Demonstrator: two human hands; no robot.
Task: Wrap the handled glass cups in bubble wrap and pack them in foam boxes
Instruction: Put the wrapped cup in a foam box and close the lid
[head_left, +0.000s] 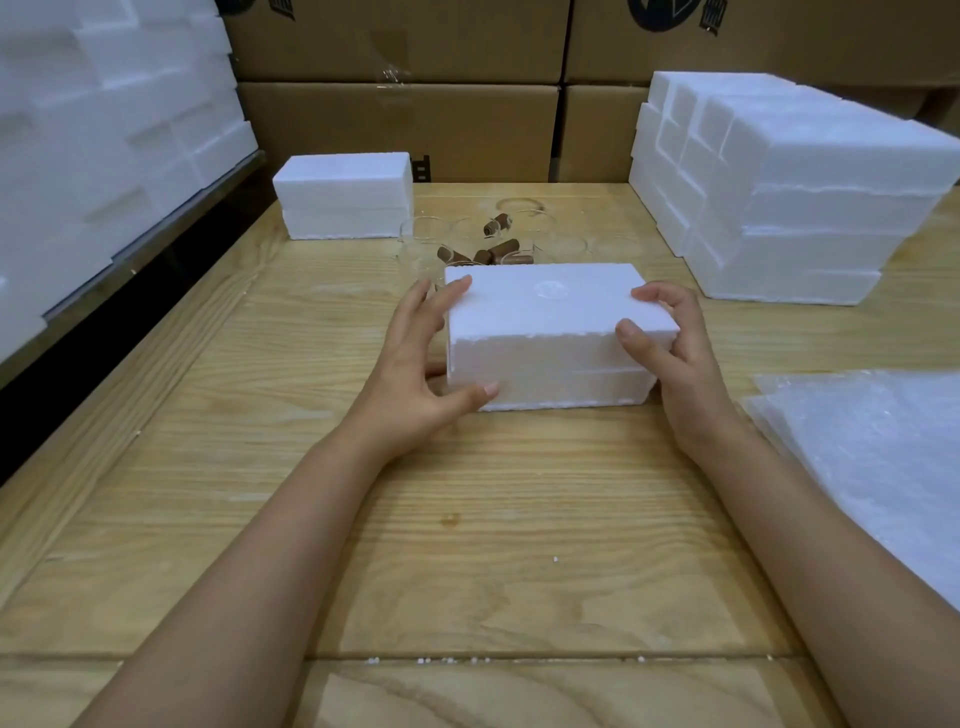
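Both hands at the ends of a closed foam box (550, 332) on the wooden table (415, 519).

Far left of the box, a wall of foam pieces (104, 130) is cut off by the frame edge. A second foam box (343, 195) sits behind it to the left. The left hand (421, 364) lies against the box's left end with fingers straight and spread, fingertips touching the top edge and the thumb at the near bottom corner. Just behind the box stand the glass cups (431, 234) with brown handles. They are clear, partly hidden by the box and hard to count. The right hand (670, 353) grips the box's right end with curled fingers, thumb on the near face. Behind it to the right rise stacked foam boxes (795, 208). Right of the box, nearer the camera, lie bubble wrap (872, 441) sheets, cut off at the frame edge.
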